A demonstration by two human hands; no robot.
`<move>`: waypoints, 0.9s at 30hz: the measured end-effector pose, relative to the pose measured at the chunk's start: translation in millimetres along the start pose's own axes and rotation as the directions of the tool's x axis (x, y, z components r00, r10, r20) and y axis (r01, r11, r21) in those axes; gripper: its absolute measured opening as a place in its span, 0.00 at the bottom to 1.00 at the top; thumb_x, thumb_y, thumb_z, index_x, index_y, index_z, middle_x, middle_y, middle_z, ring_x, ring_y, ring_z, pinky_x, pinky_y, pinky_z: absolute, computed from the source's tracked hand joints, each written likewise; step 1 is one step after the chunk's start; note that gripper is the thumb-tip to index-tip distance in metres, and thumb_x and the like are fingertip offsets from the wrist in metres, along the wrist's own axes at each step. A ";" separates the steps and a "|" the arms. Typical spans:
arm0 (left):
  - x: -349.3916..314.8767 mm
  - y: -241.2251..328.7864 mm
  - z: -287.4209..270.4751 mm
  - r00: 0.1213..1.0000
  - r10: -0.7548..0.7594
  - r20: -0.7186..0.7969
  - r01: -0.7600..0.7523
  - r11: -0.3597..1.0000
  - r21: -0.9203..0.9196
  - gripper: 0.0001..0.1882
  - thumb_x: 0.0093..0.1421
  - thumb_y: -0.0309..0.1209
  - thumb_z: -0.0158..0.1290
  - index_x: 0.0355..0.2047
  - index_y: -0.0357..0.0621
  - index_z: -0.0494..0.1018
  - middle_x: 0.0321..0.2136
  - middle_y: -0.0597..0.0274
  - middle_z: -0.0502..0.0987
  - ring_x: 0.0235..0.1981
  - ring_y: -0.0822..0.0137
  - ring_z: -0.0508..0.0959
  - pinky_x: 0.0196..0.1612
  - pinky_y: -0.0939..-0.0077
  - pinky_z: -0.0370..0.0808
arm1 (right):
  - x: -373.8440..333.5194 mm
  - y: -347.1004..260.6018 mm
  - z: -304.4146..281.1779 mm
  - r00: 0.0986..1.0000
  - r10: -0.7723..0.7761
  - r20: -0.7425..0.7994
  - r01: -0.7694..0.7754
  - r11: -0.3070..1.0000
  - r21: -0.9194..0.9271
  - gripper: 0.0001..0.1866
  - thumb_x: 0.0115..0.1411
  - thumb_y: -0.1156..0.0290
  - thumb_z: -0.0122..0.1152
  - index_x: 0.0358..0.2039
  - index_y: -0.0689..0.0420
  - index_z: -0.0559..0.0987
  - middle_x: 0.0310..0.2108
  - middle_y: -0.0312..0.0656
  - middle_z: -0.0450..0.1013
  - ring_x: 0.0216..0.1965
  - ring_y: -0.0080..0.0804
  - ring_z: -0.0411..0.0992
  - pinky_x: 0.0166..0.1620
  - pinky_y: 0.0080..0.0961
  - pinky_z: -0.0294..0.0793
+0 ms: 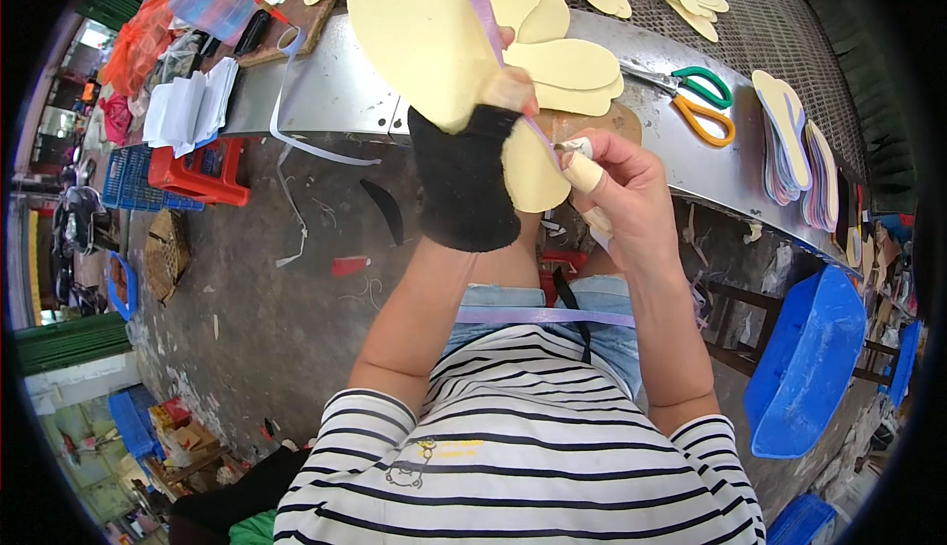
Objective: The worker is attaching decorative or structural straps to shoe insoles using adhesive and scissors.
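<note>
A large pale yellow insole (414,42) is raised in front of me, and my left hand (508,91) grips it by its side edge. A black cloth cuff (464,185) covers that wrist. Along the insole's edge runs a narrow purple strip (480,12). Below my left hand hangs a rounded yellow end (535,175); whether it belongs to the same insole I cannot tell. My right hand (626,185) has pale tape round its fingertips. Its thumb and fingers pinch the purple strip at the edge, beside a small dark object too small to name.
More yellow insoles (562,67) lie on the metal table (380,72). Scissors (691,101) with green and orange handles rest to the right, near stacked insoles (786,141). A red stool (212,175) stands at left, a blue tub (804,363) at right. Purple ribbon (547,316) crosses my lap.
</note>
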State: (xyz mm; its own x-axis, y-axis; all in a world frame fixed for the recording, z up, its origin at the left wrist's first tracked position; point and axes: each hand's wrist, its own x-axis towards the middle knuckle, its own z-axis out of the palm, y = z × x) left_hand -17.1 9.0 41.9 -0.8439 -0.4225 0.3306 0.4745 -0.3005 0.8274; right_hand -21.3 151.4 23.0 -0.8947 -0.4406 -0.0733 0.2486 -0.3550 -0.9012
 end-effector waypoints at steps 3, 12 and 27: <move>-3.3 3.9 5.8 0.999 -0.014 -0.035 0.016 0.999 0.051 0.16 0.51 0.24 0.57 0.41 0.32 0.71 0.25 0.63 0.75 0.25 0.76 0.73 0.28 0.82 0.70 | -3.0 3.3 1.0 0.999 -0.008 0.034 0.010 0.999 -0.048 0.05 0.54 0.75 0.59 0.31 0.60 0.76 0.23 0.28 0.68 0.19 0.08 0.59 0.20 0.08 0.53; -7.9 -1.6 4.4 0.990 -0.140 0.013 0.138 0.985 0.105 0.12 0.51 0.24 0.56 0.37 0.34 0.73 0.30 0.60 0.76 0.28 0.72 0.75 0.32 0.80 0.71 | 1.1 -6.2 -2.1 0.992 -0.033 0.125 0.058 0.979 -0.198 0.05 0.56 0.74 0.56 0.30 0.63 0.72 0.22 0.30 0.66 0.20 0.12 0.58 0.22 0.13 0.56; -26.1 -9.1 2.0 0.952 -0.187 0.243 0.096 0.934 0.344 0.17 0.53 0.26 0.55 0.43 0.36 0.70 0.32 0.63 0.76 0.32 0.76 0.74 0.35 0.80 0.71 | 18.5 -38.0 -16.0 0.967 -0.229 0.114 0.248 0.948 -0.199 0.06 0.57 0.71 0.56 0.29 0.60 0.72 0.25 0.30 0.69 0.28 0.12 0.67 0.32 0.12 0.66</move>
State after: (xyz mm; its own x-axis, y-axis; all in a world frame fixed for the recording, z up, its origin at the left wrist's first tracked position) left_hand 0.2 24.5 26.6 -0.9530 -0.1376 0.2700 0.2761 -0.0272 0.9607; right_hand -53.2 170.0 49.1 -0.8796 -0.4387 0.1838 -0.0596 -0.2817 -0.9576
